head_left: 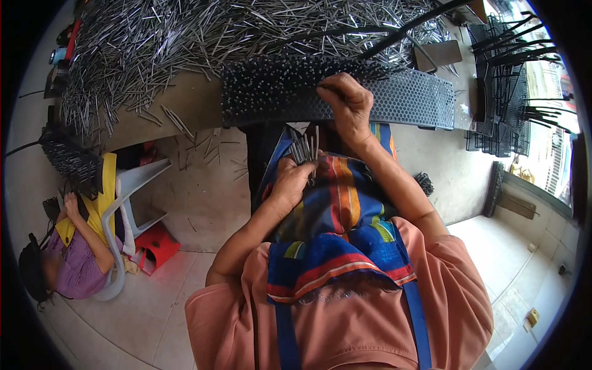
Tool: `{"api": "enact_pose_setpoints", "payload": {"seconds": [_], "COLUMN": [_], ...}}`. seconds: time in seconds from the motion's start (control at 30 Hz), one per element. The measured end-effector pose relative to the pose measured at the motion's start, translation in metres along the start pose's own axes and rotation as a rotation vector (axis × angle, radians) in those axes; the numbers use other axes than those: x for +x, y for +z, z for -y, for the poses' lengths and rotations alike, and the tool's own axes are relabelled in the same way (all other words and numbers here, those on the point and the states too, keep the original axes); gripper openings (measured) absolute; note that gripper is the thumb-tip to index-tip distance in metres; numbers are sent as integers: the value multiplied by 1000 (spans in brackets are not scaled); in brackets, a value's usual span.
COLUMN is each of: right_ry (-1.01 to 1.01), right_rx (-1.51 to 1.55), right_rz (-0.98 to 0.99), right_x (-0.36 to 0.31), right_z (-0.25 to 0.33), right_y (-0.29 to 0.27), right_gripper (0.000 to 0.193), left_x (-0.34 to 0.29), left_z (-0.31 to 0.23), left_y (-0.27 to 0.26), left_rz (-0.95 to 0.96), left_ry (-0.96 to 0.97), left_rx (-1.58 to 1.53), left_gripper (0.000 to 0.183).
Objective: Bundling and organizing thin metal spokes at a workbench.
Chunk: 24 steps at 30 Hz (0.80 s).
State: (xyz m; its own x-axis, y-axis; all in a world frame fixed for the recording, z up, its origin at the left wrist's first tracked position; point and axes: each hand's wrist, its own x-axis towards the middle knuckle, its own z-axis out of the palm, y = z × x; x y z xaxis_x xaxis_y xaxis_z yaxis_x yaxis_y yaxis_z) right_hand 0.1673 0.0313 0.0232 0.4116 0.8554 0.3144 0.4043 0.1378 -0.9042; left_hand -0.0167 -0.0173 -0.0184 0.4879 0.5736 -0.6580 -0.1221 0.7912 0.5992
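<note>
Brown tabletop (192, 98) heaped w/ loose, thin grey metal rods (160, 46). Long dark perforated metal rack (419, 95) runs L–R along near edge. R hand (353, 110) is nearer, over rack's middle, fingers pinched; can't tell if anything's held. L hand (292, 180), short of rack, grips grey rod bundle (301, 149) pointing rackward.

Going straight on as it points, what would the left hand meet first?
Probably the perforated tray, with the metal rods in the left hand leading; depth is unclear, so they might pass underneath.
</note>
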Motion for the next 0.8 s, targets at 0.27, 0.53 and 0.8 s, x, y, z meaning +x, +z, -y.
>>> {"api": "enact_pose_setpoints", "payload": {"seconds": [0.27,0.53,0.8], "right_ry": [-80,-187,681], "right_rx": [-246,-390,104], "right_rz": [56,126,509], "right_x": [1,5,-20], "right_z": [1,1,-5], "right_y": [12,14,-16], "right_gripper": [13,12,15], "left_x": [-2,2,6], "left_z": [-27,-36,-43], "left_y": [10,11,18], "left_rz": [9,-71,127], "left_ry": [20,-79,2], "left_rx": [-42,-194,-91], "left_gripper": [21,18,22]}}
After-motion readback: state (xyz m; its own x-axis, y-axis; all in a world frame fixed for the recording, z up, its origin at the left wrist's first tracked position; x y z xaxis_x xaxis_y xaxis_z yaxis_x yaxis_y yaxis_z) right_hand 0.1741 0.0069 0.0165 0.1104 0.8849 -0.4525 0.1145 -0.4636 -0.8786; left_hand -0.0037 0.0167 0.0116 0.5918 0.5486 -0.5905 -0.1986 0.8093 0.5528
